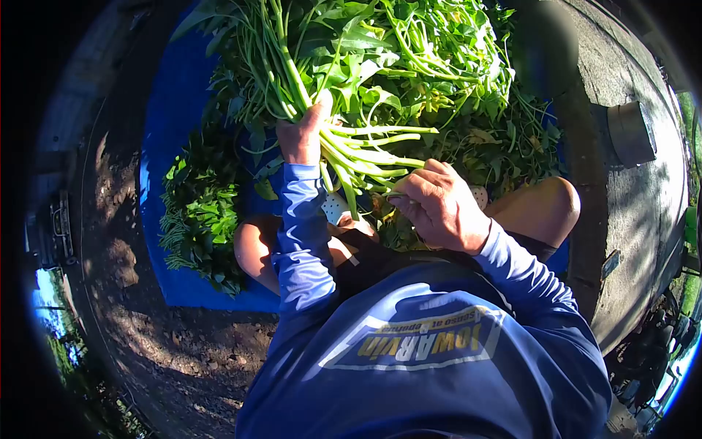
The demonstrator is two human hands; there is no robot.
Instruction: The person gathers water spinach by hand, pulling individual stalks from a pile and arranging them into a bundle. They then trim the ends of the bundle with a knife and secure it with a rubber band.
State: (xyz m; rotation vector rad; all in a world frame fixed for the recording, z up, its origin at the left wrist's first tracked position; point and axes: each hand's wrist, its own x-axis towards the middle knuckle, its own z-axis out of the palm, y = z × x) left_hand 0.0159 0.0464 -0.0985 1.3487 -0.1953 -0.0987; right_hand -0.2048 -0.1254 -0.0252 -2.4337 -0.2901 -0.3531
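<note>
My left hand point(301, 135) is wrapped around a thick bunch of water spinach point(351, 146). Its leaves spread upward and away, while the pale green stem ends fan out to the right of my fist. Close to those ends, my right hand point(442, 208) is closed, thumb and fingers pinched together at a stem tip. The fingers partly hide what is between them. Beyond both hands lies a large heap of leafy greens point(468, 51), bright in the sun.
A blue tarp point(175, 132) lies under the greens on bare soil point(124, 329). A darker leafy pile point(208, 219) sits beside my left knee point(256, 252). My right knee point(552, 208) is bent at the right. A metal container point(630, 133) stands on the concrete point(621, 66).
</note>
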